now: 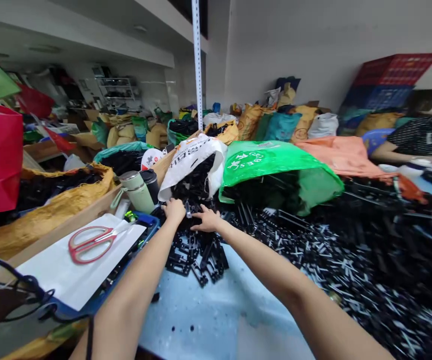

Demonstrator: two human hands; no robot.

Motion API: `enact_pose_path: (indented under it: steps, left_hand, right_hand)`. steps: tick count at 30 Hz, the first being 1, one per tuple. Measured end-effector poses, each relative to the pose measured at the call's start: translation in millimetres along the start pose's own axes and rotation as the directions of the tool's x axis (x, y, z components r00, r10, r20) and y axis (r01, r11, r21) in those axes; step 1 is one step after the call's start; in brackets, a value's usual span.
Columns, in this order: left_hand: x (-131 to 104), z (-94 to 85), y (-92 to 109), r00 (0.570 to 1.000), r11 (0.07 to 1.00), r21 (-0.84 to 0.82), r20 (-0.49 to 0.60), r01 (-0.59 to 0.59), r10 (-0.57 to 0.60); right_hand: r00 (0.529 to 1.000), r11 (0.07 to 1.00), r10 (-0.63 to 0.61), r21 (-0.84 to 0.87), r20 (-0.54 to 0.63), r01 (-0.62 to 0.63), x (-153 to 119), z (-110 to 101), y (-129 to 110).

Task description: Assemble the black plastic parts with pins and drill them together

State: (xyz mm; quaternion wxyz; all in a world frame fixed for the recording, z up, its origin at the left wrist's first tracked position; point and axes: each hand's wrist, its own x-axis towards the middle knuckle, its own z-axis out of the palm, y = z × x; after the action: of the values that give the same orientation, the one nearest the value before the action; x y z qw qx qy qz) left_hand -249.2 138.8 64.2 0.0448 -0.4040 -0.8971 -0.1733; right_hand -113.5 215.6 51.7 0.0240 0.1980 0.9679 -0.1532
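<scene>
Both my arms stretch forward over a heap of black plastic parts (196, 255) on a pale blue table. My left hand (174, 210) rests at the back left of the heap, its bent fingers somewhat apart and the tips partly hidden. To its right, my right hand (207, 220) has its fingers spread over the parts, with nothing held visibly in them. A small shiny clear or silvery piece (188, 209) shows between the two hands. Just behind them, a white sack (196, 150) lies with its mouth toward me, spilling black parts. Beside it is a green plastic bag (264, 162) of dark parts.
Red-handled scissors (91, 244) lie on white paper (76, 285) over a blue tray at left. A light green flask (137, 192) and a dark cup (150, 182) stand behind. Loose black pieces (336, 260) cover the right side. Another person's arm (399, 155) is at far right.
</scene>
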Motion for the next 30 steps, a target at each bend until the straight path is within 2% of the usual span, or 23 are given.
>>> enact_pose_path:
  steps: [2, 3, 5, 7, 10, 12, 14, 16, 18, 20, 21, 23, 25, 26, 28, 30]
  left_hand:
    - [-15, -9.1, 7, 0.998, 0.999, -0.003, -0.045, 0.046, -0.046]
    - [-22, -13.3, 10, 0.996, 0.998, -0.017, -0.067, 0.054, -0.055]
    - [-43, -19.0, 20, 0.995, 0.998, -0.051, -0.089, 0.032, -0.036]
    - [-73, -20.2, 34, 0.996, 0.995, -0.092, -0.090, -0.026, 0.018]
    - [-136, -16.7, 59, 0.987, 0.975, -0.158, -0.064, -0.158, 0.150]
    - [-183, -16.5, 74, 0.965, 0.943, -0.207, -0.021, -0.261, 0.262]
    - [-225, -21.9, 87, 0.917, 0.883, -0.321, 0.091, -0.343, 0.389]
    - [-256, -32.7, 97, 0.875, 0.855, -0.369, 0.180, -0.363, 0.449]
    - [-276, -44.0, 105, 0.848, 0.864, -0.342, 0.256, -0.370, 0.464]
    - [-288, -48.5, 113, 0.817, 0.871, -0.292, 0.321, -0.395, 0.479]
    - [-292, -46.4, 119, 0.798, 0.865, -0.282, 0.343, -0.416, 0.496]
    - [-298, -32.9, 130, 0.760, 0.833, -0.307, 0.348, -0.461, 0.549]
    - [-303, -10.7, 141, 0.737, 0.795, -0.347, 0.316, -0.497, 0.598]
    - [-304, 1.5, 145, 0.732, 0.784, -0.353, 0.299, -0.511, 0.612]
    - [-301, 23.9, 151, 0.751, 0.793, -0.324, 0.274, -0.516, 0.601]
    - [-291, 39.8, 152, 0.799, 0.833, -0.269, 0.253, -0.483, 0.545]
  right_hand:
    - [0.996, 0.998, -0.056, 0.028, -0.070, 0.058, -34, 1, 11]
    - [0.985, 0.994, -0.092, 0.036, -0.148, 0.099, -52, -1, 20]
    - [0.931, 0.990, -0.125, 0.024, -0.342, 0.142, -85, -7, 47]
    - [0.868, 0.999, -0.036, -0.003, -0.496, 0.039, -115, -17, 84]
    - [0.768, 0.956, 0.257, 0.042, -0.587, -0.289, -156, -35, 141]
    - [0.748, 0.921, 0.360, 0.084, -0.558, -0.381, -178, -45, 170]
    - [0.773, 0.924, 0.367, 0.106, -0.517, -0.367, -196, -50, 185]
    - [0.802, 0.941, 0.332, 0.109, -0.497, -0.321, -210, -50, 184]
    - [0.825, 0.955, 0.296, 0.167, -0.482, -0.245, -222, -41, 170]
    - [0.851, 0.917, 0.290, 0.381, -0.438, -0.117, -237, -27, 149]
    - [0.868, 0.847, 0.296, 0.530, -0.398, -0.046, -246, -18, 138]
    - [0.903, 0.604, 0.314, 0.795, -0.293, 0.048, -266, -2, 116]
    - [0.921, 0.381, 0.329, 0.922, -0.210, 0.074, -290, 10, 99]
    - [0.924, 0.298, 0.337, 0.951, -0.183, 0.080, -302, 14, 92]
    - [0.931, 0.181, 0.341, 0.981, -0.129, 0.070, -327, 20, 82]
    - [0.948, 0.142, 0.315, 0.990, -0.045, 0.000, -349, 23, 74]
